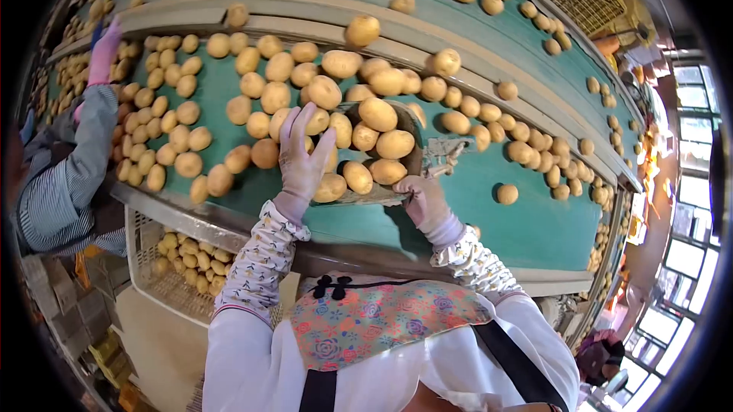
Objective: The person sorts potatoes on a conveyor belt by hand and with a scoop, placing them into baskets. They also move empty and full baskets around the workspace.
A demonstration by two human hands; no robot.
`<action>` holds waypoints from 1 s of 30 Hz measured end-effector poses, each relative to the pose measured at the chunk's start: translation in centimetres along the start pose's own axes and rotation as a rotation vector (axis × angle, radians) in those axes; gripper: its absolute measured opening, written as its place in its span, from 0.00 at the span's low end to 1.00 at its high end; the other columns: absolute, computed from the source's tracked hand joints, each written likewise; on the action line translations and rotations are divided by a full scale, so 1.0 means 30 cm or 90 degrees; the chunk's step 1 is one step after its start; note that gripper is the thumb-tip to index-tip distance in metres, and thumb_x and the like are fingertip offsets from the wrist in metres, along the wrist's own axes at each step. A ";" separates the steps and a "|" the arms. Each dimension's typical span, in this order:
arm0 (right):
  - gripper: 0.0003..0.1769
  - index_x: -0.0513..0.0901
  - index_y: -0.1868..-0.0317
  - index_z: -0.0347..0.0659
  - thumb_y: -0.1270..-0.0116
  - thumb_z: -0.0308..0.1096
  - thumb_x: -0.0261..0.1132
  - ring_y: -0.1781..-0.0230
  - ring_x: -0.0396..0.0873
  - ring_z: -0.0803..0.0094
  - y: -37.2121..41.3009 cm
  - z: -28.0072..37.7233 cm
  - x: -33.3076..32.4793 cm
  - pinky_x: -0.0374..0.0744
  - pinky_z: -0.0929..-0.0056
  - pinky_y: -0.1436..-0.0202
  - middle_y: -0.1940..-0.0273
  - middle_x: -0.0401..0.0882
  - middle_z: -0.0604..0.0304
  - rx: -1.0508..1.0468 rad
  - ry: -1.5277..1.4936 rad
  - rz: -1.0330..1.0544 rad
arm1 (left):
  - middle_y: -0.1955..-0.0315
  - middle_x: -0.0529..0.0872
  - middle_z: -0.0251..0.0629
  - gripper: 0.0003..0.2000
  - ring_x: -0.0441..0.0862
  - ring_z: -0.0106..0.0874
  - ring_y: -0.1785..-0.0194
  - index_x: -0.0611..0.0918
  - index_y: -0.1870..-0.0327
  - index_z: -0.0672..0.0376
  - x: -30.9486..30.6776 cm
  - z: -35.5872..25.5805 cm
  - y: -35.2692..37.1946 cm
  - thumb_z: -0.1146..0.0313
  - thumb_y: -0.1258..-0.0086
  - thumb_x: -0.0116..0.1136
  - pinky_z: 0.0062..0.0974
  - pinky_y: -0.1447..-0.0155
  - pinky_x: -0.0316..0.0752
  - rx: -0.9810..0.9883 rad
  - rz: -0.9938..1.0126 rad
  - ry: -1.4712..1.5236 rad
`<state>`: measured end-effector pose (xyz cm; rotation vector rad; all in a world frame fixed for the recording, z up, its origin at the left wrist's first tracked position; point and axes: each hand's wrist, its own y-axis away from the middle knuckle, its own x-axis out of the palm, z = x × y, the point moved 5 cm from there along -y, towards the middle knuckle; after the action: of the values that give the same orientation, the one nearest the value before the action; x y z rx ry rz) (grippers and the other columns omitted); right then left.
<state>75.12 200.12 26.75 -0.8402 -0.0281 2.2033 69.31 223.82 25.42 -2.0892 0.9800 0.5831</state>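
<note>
Head view showed, at the far left edge of the belt (489, 221), a co-worker's striped sleeve (72, 160) and pink gloved hand (104, 49) reaching up among loose potatoes; the rest of this person was cut off. Under the near edge of the belt stood a white crate (137, 232), partly hidden by the belt frame, with small potatoes inside.

Further right, the person's left hand (301, 160), in a glove, lay open with the fingers spread flat on the heaped potatoes (378, 114). I judged that it steadied the heap, so that nothing rolled off. These potatoes sat in a grey tray (365, 200) near the middle of the belt, close to its near edge.

The right hand (422, 200) was closed around the near right corner of the tray, probably to keep it in place on the belt. A metal part (447, 154) just beside the tray was hard to make out. The far right end of the belt curved away and was blurred.
</note>
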 end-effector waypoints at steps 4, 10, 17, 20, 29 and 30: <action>0.13 0.81 0.61 0.42 0.47 0.19 0.66 0.71 0.83 0.58 -0.091 0.237 0.039 0.80 0.66 0.63 0.71 0.82 0.56 0.024 -0.037 0.078 | 0.34 0.70 0.44 0.24 0.66 0.42 0.31 0.70 0.33 0.61 -0.349 -0.034 -0.034 0.73 0.30 0.56 0.36 0.28 0.63 -0.056 -0.091 0.164; 0.26 0.71 0.41 0.38 0.42 0.26 0.62 0.42 0.70 0.56 -0.277 0.796 0.462 0.69 0.61 0.38 0.44 0.72 0.49 0.035 -0.386 0.082 | 0.38 0.73 0.49 0.26 0.70 0.37 0.34 0.67 0.32 0.71 -0.974 0.179 0.151 0.60 0.25 0.40 0.32 0.31 0.66 -0.260 -0.314 0.403; 0.32 0.66 0.33 0.39 0.37 0.37 0.62 0.34 0.65 0.51 -0.326 0.989 0.975 0.68 0.59 0.32 0.36 0.67 0.45 -0.134 -0.179 0.129 | 0.41 0.74 0.45 0.22 0.73 0.38 0.38 0.72 0.37 0.64 -1.569 0.869 0.782 0.58 0.24 0.41 0.35 0.34 0.70 -0.532 -0.522 0.215; 0.27 0.70 0.37 0.40 0.34 0.39 0.62 0.42 0.73 0.51 -0.353 0.829 0.848 0.72 0.62 0.37 0.39 0.72 0.45 0.118 -0.268 0.200 | 0.30 0.65 0.46 0.26 0.65 0.39 0.29 0.71 0.33 0.61 -1.424 0.823 0.667 0.51 0.22 0.43 0.33 0.28 0.64 -0.310 -0.397 0.258; 0.05 0.79 0.62 0.32 0.38 0.21 0.59 0.65 0.77 0.74 0.244 0.397 -0.257 0.76 0.73 0.62 0.66 0.80 0.60 0.502 -0.113 -0.397 | 0.35 0.71 0.50 0.37 0.65 0.50 0.32 0.68 0.31 0.58 -1.003 0.868 0.101 0.42 0.35 0.60 0.47 0.28 0.54 -0.246 0.076 -0.361; 0.04 0.80 0.66 0.32 0.42 0.21 0.60 0.67 0.75 0.78 0.254 0.478 -0.245 0.75 0.75 0.66 0.67 0.78 0.62 0.518 -0.149 -0.585 | 0.35 0.70 0.50 0.38 0.64 0.49 0.32 0.68 0.30 0.57 -0.988 0.881 0.059 0.43 0.36 0.62 0.46 0.28 0.55 -0.256 0.096 -0.443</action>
<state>65.48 193.16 40.04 -0.0476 0.2927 1.2338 47.71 257.11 27.67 -1.9046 0.6392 1.5611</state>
